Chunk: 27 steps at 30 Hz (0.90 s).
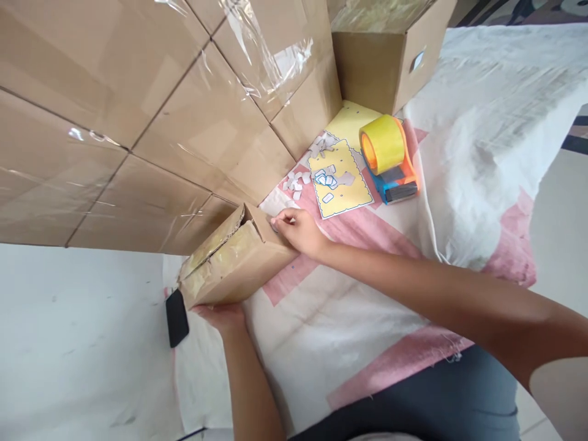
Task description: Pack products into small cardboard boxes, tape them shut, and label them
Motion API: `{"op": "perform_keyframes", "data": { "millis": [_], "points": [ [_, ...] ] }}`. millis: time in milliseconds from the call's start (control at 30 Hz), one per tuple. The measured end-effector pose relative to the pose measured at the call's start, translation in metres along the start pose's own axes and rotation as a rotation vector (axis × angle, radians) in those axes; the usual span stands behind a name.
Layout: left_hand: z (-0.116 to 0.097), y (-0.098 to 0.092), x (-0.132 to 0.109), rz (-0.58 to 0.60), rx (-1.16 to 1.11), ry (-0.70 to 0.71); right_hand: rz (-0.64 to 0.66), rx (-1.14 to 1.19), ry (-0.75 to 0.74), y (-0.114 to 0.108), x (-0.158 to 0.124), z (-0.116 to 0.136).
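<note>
A small brown cardboard box (239, 263) stands tilted across the cloth, with tape over its top and a gap between its flaps. My left hand (223, 315) holds its near left end, with the fingers partly hidden beneath it. At the box's right end, my right hand (301, 233) is closed in a pinch against the side. Whatever lies between those fingertips is too small to make out. Just beyond that hand lie loose white pieces (297, 182) and a yellow sheet (342, 193) with more small pieces on it.
Taped cardboard boxes (197, 135) are stacked like a wall at the back left. Another carton (367, 70) stands behind. An orange and blue tape dispenser (402, 187) carries a yellow roll (388, 144). A black phone-like object (177, 318) rests left, beside the white and pink cloth (294, 343).
</note>
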<state>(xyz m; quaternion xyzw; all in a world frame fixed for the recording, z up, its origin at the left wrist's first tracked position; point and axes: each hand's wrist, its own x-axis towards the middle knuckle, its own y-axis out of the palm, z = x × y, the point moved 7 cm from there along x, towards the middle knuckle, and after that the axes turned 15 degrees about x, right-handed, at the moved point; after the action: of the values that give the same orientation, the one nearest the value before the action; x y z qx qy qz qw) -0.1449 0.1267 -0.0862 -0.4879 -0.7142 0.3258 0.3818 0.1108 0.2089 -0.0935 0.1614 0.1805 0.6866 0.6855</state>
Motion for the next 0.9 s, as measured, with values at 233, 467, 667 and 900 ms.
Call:
{"op": "perform_keyframes", "data": {
  "millis": [233,467,667,900],
  "points": [
    [0.0,-0.014,0.0,-0.242,-0.233,0.052,-0.088,0.101,-0.083,0.008,-0.032,-0.011],
    [0.017,-0.014,0.004,-0.27,-0.329,0.024,-0.076,0.076,-0.06,0.005,-0.034,-0.021],
    [0.028,-0.01,0.006,-0.239,-0.382,0.024,-0.082,0.101,0.0,0.005,-0.037,-0.025],
    [0.041,-0.008,0.007,-0.211,-0.401,-0.018,-0.075,0.004,-0.081,0.008,-0.035,-0.017]
  ]
}}
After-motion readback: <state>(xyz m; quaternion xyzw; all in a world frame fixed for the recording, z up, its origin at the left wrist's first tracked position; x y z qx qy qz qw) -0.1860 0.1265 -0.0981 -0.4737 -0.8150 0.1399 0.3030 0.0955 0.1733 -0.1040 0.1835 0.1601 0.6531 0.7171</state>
